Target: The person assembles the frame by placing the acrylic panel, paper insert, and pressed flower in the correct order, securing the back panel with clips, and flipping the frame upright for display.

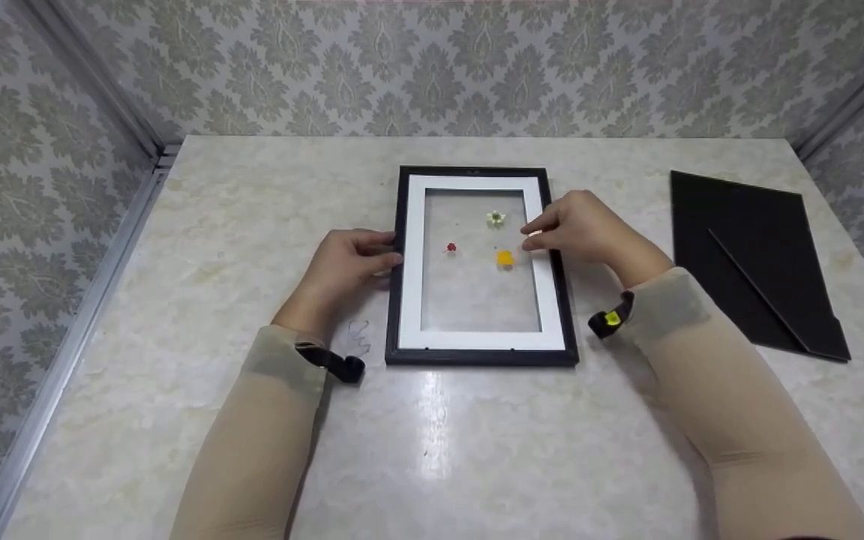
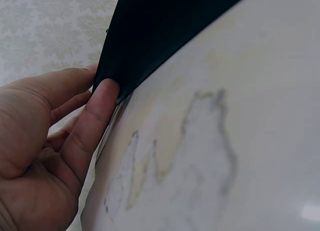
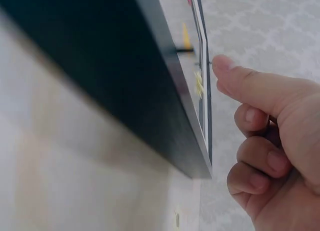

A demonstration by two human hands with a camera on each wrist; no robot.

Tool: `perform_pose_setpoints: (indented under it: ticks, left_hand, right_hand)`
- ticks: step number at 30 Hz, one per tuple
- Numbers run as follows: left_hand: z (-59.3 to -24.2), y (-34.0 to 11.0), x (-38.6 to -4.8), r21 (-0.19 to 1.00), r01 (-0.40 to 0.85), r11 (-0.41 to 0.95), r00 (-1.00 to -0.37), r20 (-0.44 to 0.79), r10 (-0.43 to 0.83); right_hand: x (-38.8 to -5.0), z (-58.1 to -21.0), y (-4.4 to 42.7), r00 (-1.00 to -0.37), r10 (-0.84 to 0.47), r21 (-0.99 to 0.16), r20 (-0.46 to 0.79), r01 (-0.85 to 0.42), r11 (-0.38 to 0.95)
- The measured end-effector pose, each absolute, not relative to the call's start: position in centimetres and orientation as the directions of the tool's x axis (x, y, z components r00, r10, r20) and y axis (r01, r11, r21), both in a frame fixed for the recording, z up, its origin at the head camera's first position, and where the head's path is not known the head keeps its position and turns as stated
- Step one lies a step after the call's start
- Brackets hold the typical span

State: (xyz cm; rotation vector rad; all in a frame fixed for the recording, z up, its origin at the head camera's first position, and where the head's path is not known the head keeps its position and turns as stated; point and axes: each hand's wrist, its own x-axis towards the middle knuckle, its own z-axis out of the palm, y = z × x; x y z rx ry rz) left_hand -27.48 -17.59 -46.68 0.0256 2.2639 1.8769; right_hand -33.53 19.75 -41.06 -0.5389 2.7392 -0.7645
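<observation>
A black picture frame point(image 1: 482, 358) with a white inner mat point(image 1: 411, 300) lies on the table. Inside its window are a white flower point(image 1: 496, 218), a yellow-orange flower point(image 1: 505, 259) and a small red flower point(image 1: 451, 247). At the frame's left edge, my left hand point(image 1: 346, 266) holds the side between thumb and fingers; the left wrist view shows the thumb point(image 2: 105, 93) against the black side. My right hand point(image 1: 578, 225) hovers by the right mat strip, thumb and index close together. Its other fingers point(image 3: 255, 161) are curled. Whether anything lies between its fingertips is unclear.
On the right lies a black backing board point(image 1: 762, 225) with a narrow strip point(image 1: 758, 289) across it, perhaps its stand. Dark squiggly lines point(image 1: 358, 337) mark the table beside my left wrist. Patterned walls point(image 1: 432, 67) enclose the back and sides.
</observation>
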Motion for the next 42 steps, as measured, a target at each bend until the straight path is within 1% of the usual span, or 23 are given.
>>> perform_pose_setpoints:
  ticks: [8, 13, 18, 21, 29, 34, 42]
  left_hand:
    - [-46.7, -17.6, -27.5, 0.966, -0.093, 0.241, -0.981, -0.13, 0.141]
    - [-46.6, -17.7, -27.6, 0.958, -0.075, 0.277, -0.984, -0.117, 0.138]
    - [-46.6, -17.7, -27.7, 0.962, -0.098, 0.254, -0.981, -0.136, 0.14]
    - [-46.6, -17.7, -27.7, 0.964, -0.104, 0.245, -0.98, -0.141, 0.14]
    - [-46.6, -17.6, -27.6, 0.954, -0.109, 0.279, -0.98, -0.151, 0.133]
    - [-46.6, -17.5, -27.6, 0.955, -0.116, 0.273, -0.978, -0.158, 0.137]
    - [-46.7, -17.7, -27.7, 0.95, -0.1, 0.296, -0.979, -0.146, 0.141]
  right_hand:
    - [-34.3, -39.9, 22.9, -0.945, -0.31, -0.561, -0.107, -0.201, 0.803]
    - [-35.2, -39.8, 24.7, -0.962, -0.253, -0.576, -0.101, -0.15, 0.803]
    - [-36.0, -40.3, 26.0, -0.969, -0.22, -0.574, -0.115, -0.116, 0.811]
    - [-36.4, -41.0, 26.5, -0.968, -0.22, -0.557, -0.121, -0.118, 0.822]
    - [-36.7, -42.5, 27.1, -0.957, -0.24, -0.496, -0.163, -0.131, 0.859]
    - [-36.7, -42.7, 27.2, -0.957, -0.237, -0.498, -0.17, -0.124, 0.858]
    - [-36.8, -42.8, 27.1, -0.956, -0.256, -0.497, -0.14, -0.156, 0.853]
